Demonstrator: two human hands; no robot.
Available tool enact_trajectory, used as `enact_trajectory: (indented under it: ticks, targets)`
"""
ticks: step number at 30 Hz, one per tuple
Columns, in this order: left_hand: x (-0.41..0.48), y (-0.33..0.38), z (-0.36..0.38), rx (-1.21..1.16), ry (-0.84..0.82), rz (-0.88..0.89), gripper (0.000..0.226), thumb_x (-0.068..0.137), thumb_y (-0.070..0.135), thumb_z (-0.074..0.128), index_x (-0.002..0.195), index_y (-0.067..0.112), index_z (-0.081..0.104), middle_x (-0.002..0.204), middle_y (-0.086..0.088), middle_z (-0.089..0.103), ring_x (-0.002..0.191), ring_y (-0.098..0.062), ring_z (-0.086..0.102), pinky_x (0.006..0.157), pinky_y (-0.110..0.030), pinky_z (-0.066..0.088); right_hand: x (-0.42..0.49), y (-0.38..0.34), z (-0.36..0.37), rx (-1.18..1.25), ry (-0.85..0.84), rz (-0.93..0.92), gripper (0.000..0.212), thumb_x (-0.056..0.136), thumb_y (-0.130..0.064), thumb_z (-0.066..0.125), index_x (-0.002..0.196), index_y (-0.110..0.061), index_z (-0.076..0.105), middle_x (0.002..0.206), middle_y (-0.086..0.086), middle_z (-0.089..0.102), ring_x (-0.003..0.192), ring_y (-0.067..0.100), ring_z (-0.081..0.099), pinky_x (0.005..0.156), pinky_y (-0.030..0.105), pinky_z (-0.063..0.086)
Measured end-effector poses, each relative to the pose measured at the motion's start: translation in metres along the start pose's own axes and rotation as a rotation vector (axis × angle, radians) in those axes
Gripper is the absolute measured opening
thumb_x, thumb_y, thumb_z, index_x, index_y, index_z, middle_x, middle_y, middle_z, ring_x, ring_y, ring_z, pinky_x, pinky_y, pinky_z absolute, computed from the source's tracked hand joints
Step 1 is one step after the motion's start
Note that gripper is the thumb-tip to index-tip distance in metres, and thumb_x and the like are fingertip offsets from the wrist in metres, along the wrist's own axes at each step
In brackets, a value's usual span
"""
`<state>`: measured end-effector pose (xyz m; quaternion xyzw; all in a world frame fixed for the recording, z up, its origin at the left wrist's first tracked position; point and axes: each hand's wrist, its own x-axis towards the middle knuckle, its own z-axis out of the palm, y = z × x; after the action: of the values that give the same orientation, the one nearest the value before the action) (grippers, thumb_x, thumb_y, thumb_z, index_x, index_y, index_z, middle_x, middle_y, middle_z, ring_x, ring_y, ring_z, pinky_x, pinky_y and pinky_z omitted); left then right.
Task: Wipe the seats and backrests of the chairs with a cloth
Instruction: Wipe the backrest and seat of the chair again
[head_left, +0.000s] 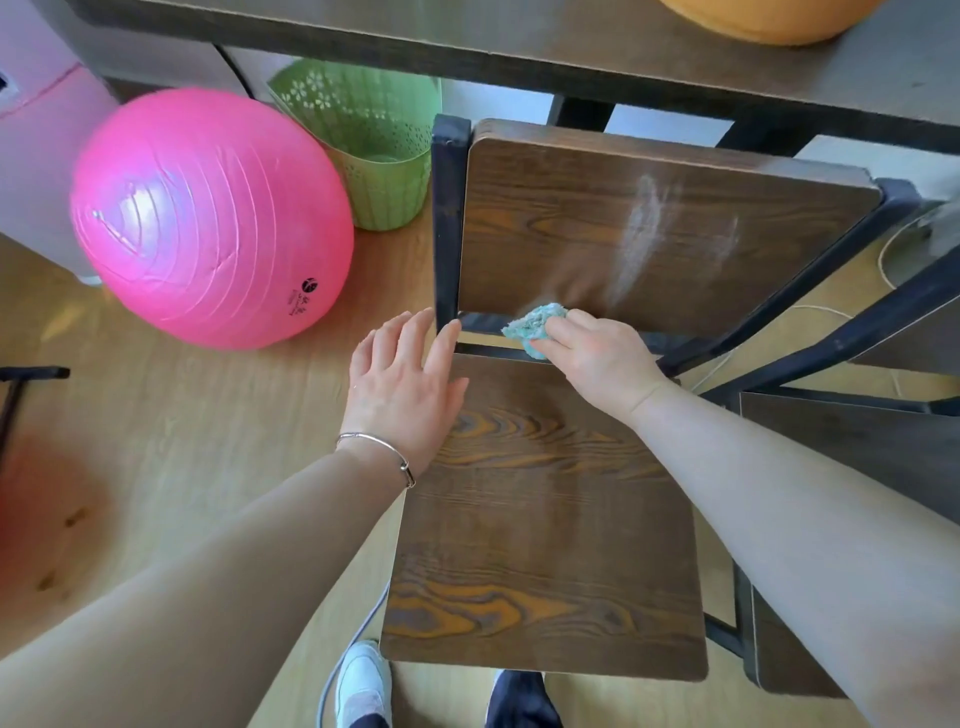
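A dark wooden chair with a black metal frame stands right below me. Its seat (545, 545) fills the lower middle and its backrest (649, 223) rises behind, with pale wipe streaks on the right half. My right hand (597, 358) grips a crumpled teal cloth (535, 325) at the lower edge of the backrest, above the gap to the seat. My left hand (402, 379) lies flat with spread fingers on the seat's back left corner, its fingertips at the black frame post (449, 218).
A big pink exercise ball (208, 218) sits on the wood floor to the left, beside a green perforated bin (374, 150). A dark table (571, 47) runs behind the chair, an orange ball (769, 18) on it. A second chair (852, 457) stands close on the right.
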<state>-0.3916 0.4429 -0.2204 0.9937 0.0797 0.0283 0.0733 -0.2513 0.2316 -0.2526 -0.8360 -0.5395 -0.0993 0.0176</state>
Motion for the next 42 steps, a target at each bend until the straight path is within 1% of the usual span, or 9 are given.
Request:
enact_trajectory:
  ticks: [3, 7, 11, 17, 20, 26, 31, 37, 42]
  targets:
    - [0.002, 0.004, -0.010, 0.001, 0.015, -0.001, 0.054, 0.092, 0.039, 0.055, 0.141, 0.019, 0.043, 0.144, -0.010, 0.044, 0.133, -0.034, 0.036, 0.104, -0.052, 0.035, 0.000, 0.002, -0.013, 0.030, -0.017, 0.030, 0.045, 0.062, 0.003, 0.087, 0.104, -0.003, 0.072, 0.087, 0.011, 0.063, 0.075, 0.030, 0.061, 0.045, 0.029, 0.044]
    - [0.010, 0.011, -0.035, 0.007, 0.063, 0.022, 0.053, 0.092, 0.038, 0.056, 0.140, 0.019, 0.044, 0.143, -0.011, 0.044, 0.133, -0.034, 0.036, 0.104, -0.053, 0.035, 0.010, 0.016, -0.062, 0.014, 0.019, 0.121, 0.046, 0.073, -0.002, 0.083, 0.116, -0.004, 0.068, 0.099, 0.012, 0.064, 0.085, 0.027, 0.061, 0.055, 0.032, 0.054]
    - [0.019, 0.019, -0.058, 0.001, 0.145, 0.048, 0.056, 0.086, 0.033, 0.065, 0.136, 0.016, 0.049, 0.140, -0.013, 0.048, 0.130, -0.036, 0.042, 0.101, -0.054, 0.039, 0.023, 0.038, -0.127, -0.036, 0.195, 0.208, 0.032, 0.088, -0.013, 0.071, 0.119, -0.005, 0.067, 0.106, 0.014, 0.065, 0.095, 0.026, 0.063, 0.069, 0.034, 0.058]
    - [0.028, 0.034, -0.065, -0.007, 0.184, 0.049, 0.054, 0.087, 0.033, 0.064, 0.136, 0.016, 0.050, 0.139, -0.012, 0.049, 0.129, -0.035, 0.042, 0.100, -0.054, 0.039, 0.018, 0.064, -0.150, -0.119, 0.340, 0.241, 0.026, 0.099, -0.016, 0.054, 0.120, -0.006, 0.067, 0.099, 0.014, 0.062, 0.093, 0.028, 0.061, 0.069, 0.039, 0.059]
    - [0.027, 0.041, -0.049, -0.019, 0.165, 0.051, 0.054, 0.087, 0.034, 0.064, 0.135, 0.015, 0.050, 0.139, -0.012, 0.049, 0.129, -0.035, 0.042, 0.099, -0.055, 0.040, 0.005, 0.059, -0.124, -0.099, 0.296, 0.174, 0.026, 0.099, -0.018, 0.054, 0.117, -0.005, 0.068, 0.102, 0.014, 0.064, 0.095, 0.028, 0.063, 0.071, 0.036, 0.057]
    - [0.018, 0.051, -0.016, -0.043, 0.082, 0.015, 0.053, 0.088, 0.034, 0.062, 0.136, 0.016, 0.050, 0.139, -0.012, 0.049, 0.128, -0.035, 0.042, 0.099, -0.053, 0.039, -0.034, 0.046, -0.039, -0.040, 0.080, 0.087, 0.042, 0.072, 0.001, 0.082, 0.111, -0.005, 0.070, 0.097, 0.013, 0.064, 0.086, 0.029, 0.062, 0.056, 0.034, 0.055]
    - [0.017, 0.060, -0.004, -0.043, 0.022, 0.006, 0.053, 0.090, 0.037, 0.057, 0.138, 0.018, 0.048, 0.142, -0.010, 0.046, 0.130, -0.033, 0.039, 0.101, -0.052, 0.036, -0.044, 0.037, -0.011, -0.007, 0.043, 0.052, 0.022, 0.084, 0.000, 0.061, 0.103, -0.003, 0.071, 0.090, 0.013, 0.063, 0.077, 0.032, 0.061, 0.048, 0.037, 0.053]
    - [0.021, 0.076, -0.013, -0.044, 0.055, 0.048, 0.054, 0.089, 0.037, 0.060, 0.138, 0.017, 0.048, 0.141, -0.011, 0.047, 0.129, -0.033, 0.040, 0.100, -0.052, 0.038, -0.045, 0.046, -0.042, 0.012, 0.019, 0.107, 0.037, 0.071, 0.002, 0.081, 0.106, -0.004, 0.070, 0.093, 0.013, 0.063, 0.081, 0.030, 0.061, 0.051, 0.034, 0.052]
    - [0.032, 0.092, -0.029, -0.054, 0.080, 0.094, 0.053, 0.089, 0.038, 0.058, 0.137, 0.018, 0.047, 0.140, -0.011, 0.048, 0.130, -0.034, 0.041, 0.101, -0.051, 0.038, -0.038, 0.076, -0.117, -0.072, 0.146, 0.225, 0.029, 0.088, -0.014, 0.072, 0.116, -0.008, 0.068, 0.105, 0.013, 0.065, 0.098, 0.027, 0.061, 0.064, 0.033, 0.056]
